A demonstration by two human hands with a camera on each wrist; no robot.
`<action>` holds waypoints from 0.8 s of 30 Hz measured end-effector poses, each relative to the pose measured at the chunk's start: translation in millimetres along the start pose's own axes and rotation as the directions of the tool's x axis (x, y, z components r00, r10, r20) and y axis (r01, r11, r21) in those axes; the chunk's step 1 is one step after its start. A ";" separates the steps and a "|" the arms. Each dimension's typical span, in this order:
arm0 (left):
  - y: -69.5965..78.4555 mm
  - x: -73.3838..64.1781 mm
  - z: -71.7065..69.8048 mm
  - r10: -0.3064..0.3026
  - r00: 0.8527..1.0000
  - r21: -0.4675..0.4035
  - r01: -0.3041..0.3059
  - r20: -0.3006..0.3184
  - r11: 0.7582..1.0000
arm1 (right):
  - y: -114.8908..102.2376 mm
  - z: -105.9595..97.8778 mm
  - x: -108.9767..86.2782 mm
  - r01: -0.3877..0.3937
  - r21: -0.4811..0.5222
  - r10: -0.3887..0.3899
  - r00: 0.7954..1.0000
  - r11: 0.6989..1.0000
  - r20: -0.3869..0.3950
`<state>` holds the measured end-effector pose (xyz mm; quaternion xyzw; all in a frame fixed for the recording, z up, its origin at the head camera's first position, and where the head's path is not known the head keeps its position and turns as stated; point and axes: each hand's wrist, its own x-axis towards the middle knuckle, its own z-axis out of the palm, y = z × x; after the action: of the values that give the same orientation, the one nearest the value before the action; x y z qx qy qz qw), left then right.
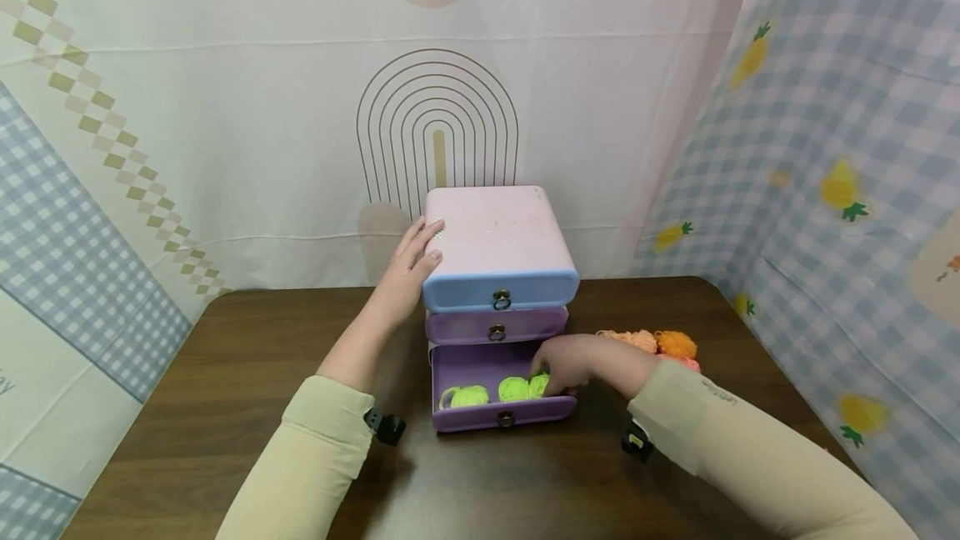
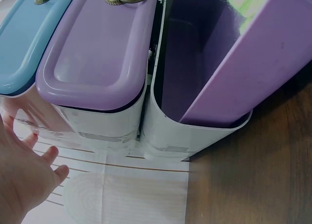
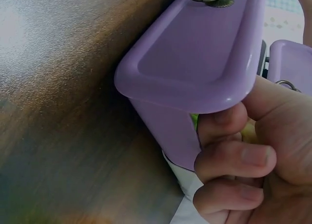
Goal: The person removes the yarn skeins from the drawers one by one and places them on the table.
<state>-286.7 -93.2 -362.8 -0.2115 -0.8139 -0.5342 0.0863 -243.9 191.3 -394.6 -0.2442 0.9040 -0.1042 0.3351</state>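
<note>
A small chest of drawers with a pink top stands on the table. My left hand rests against its upper left side, fingers fairly straight. The bottom purple drawer is pulled out and holds balls of neon green yarn: one ball on the left, another ball right of the middle. At the drawer's right end my right hand reaches in, its fingers curled round a third green yarn ball. In the right wrist view the drawer front hides most of that ball.
The blue top drawer and the purple middle drawer are closed, each with a ring pull. Peach yarn, orange yarn and partly hidden coral yarn lie on the table right of the chest. A patterned cloth hangs behind.
</note>
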 end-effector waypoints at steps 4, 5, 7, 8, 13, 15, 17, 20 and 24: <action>-0.4 -0.1 -0.7 -0.001 1.000 -0.002 0.001 0.006 1.000 | 1.1 1.2 1.2 0.001 0.005 -0.001 1.000 1.000 0.001; -1.1 0.1 -0.7 0.000 1.000 -0.003 0.000 0.008 1.000 | 1.4 1.5 1.5 0.003 0.005 -0.003 1.000 1.000 -0.004; -1.8 0.2 -0.6 -0.002 1.000 -0.005 0.002 0.010 1.000 | 1.8 2.5 1.4 0.005 0.004 -0.005 1.000 1.000 -0.017; -1.8 0.1 -0.6 -0.002 1.000 -0.006 0.002 0.011 1.000 | 2.0 3.2 1.4 0.004 0.006 -0.004 1.000 1.000 -0.026; -0.3 -0.1 -0.3 -0.012 1.000 -0.003 0.012 0.014 1.000 | 3.5 6.9 0.3 -0.010 0.015 0.011 0.996 1.000 -0.084; 0.1 -0.1 -0.3 -0.011 1.000 -0.003 0.011 0.014 1.000 | 4.1 8.0 -0.2 -0.020 0.026 0.023 0.994 0.999 -0.111; -0.1 -0.1 -0.2 -0.011 1.000 -0.007 0.011 0.015 1.000 | 5.0 8.5 -1.0 -0.025 0.038 0.030 0.990 0.999 -0.135; 0.0 -0.3 -0.3 -0.010 1.000 -0.014 0.011 0.014 1.000 | 6.0 7.5 -4.0 -0.021 0.061 0.031 0.986 0.998 -0.164; -1.2 -0.7 -0.8 -0.009 1.000 -0.020 0.009 0.016 1.000 | 6.5 4.3 -9.3 0.004 0.095 0.013 0.985 0.995 -0.174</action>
<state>-286.6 -94.5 -363.7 -0.2131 -0.8102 -0.5408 0.0753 -237.4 201.5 -395.0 -0.2158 0.9244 -0.1675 0.2660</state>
